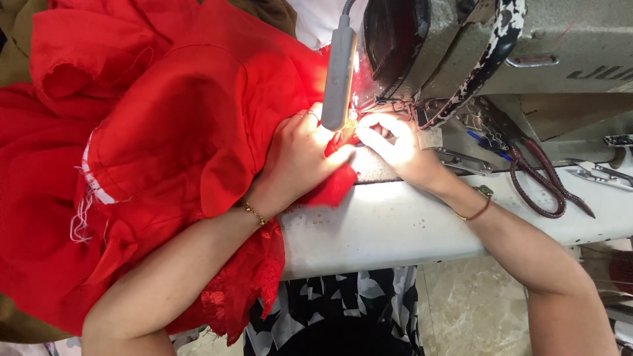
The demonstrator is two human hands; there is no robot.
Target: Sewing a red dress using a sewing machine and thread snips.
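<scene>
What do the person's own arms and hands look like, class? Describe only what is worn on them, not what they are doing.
Both arms are bare, with no sleeves showing. The left hand has a ring on one finger and a thin gold chain bracelet at the wrist. The right hand has a thin reddish cord bracelet at the wrist with a small greenish piece on it. No gloves.

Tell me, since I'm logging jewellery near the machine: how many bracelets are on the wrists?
2: a gold chain bracelet on the left wrist by the red fabric, and a red cord bracelet on the right wrist over the white table.
</scene>
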